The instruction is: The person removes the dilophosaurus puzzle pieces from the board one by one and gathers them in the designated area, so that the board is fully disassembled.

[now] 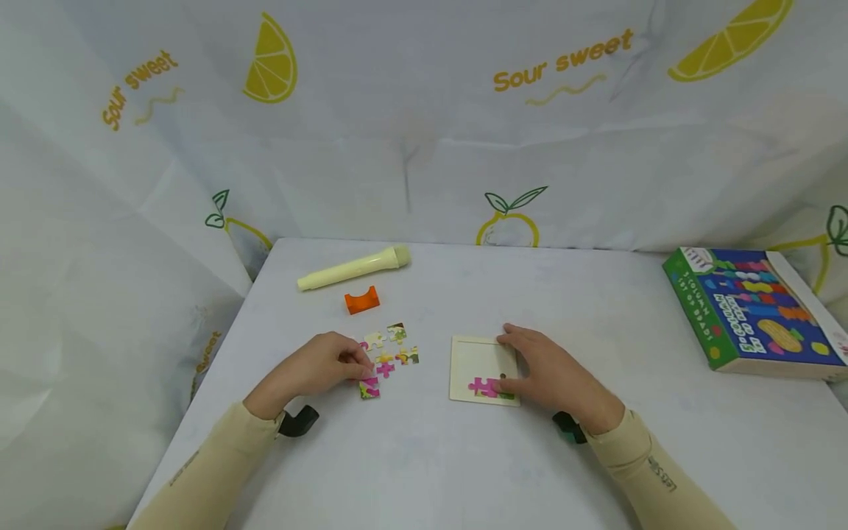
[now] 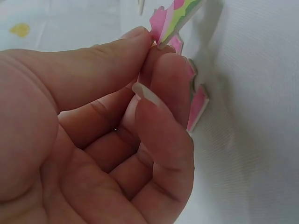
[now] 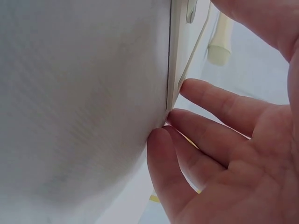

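My left hand (image 1: 329, 364) pinches a pink and green jigsaw piece (image 2: 174, 19) between thumb and fingertips, just above the table. Several loose jigsaw pieces (image 1: 386, 370) in pink, yellow and white lie beside that hand. To the right of them lies a square, cream puzzle tray (image 1: 461, 368), with a few joined pink and green pieces (image 1: 483, 387) in its lower right part. My right hand (image 1: 551, 372) rests along the tray's right side, its thumb over the joined pieces. In the right wrist view, extended fingertips (image 3: 191, 88) touch the tray's edge (image 3: 175, 60).
Behind the loose pieces stands an orange curved block (image 1: 361, 300). A pale yellow microphone-shaped stick (image 1: 354, 268) lies near the table's back edge. At the far right is a colourful box (image 1: 755, 313). A white printed cloth (image 1: 411, 184) hangs behind the table.
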Motion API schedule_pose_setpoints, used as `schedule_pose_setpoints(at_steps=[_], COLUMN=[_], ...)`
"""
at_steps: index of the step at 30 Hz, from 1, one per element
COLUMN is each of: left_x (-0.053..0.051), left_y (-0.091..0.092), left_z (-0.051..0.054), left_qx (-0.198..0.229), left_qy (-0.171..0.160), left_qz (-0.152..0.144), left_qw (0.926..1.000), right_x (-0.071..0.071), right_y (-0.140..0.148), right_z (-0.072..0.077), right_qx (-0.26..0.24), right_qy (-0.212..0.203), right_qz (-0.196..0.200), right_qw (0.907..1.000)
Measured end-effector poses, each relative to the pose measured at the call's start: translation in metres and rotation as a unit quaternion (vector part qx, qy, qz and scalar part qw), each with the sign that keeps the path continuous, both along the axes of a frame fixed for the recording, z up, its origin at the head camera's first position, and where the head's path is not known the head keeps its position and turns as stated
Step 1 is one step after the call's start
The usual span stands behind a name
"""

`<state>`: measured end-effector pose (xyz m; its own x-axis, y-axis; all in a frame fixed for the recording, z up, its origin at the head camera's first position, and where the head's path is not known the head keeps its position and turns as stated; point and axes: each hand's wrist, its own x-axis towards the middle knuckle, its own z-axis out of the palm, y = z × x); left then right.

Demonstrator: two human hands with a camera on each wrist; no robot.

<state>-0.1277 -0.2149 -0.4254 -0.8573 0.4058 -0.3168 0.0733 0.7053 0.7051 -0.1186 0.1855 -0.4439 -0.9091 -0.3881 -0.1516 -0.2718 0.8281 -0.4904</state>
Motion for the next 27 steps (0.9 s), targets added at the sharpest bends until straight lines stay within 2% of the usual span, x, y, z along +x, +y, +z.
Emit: schedule_pose_setpoints(at_steps=[10, 18, 22, 27], left_x=[0.001, -0.005, -0.011, -0.015], left_y=[0.004, 0.011, 0.031, 0.072], left_z=[-0.007, -0.002, 0.002, 0.005], left_qx=[-0.018, -0.031, -0.015, -0.006], left_qy=[0.018, 0.022, 0.025, 0.047], left_qz=[-0.01, 0.001, -0.011, -0.058], left_qw=[0.9996, 0.9993, 0.9995, 0.9972], right_x=[-0.002, -0.002, -0.002, -0.001], right_y=[0.004, 0.007, 0.01, 0.012], right_z=[0.005, 0.004, 0.004, 0.005], right_qx=[0.0, -0.003, -0.006, -0.016], right_qy=[-0.016, -0.022, -0.022, -0.016], right_qz=[0.017, 0.02, 0.022, 0.034], right_qw=[0.9997, 0.9995, 0.9995, 0.9992])
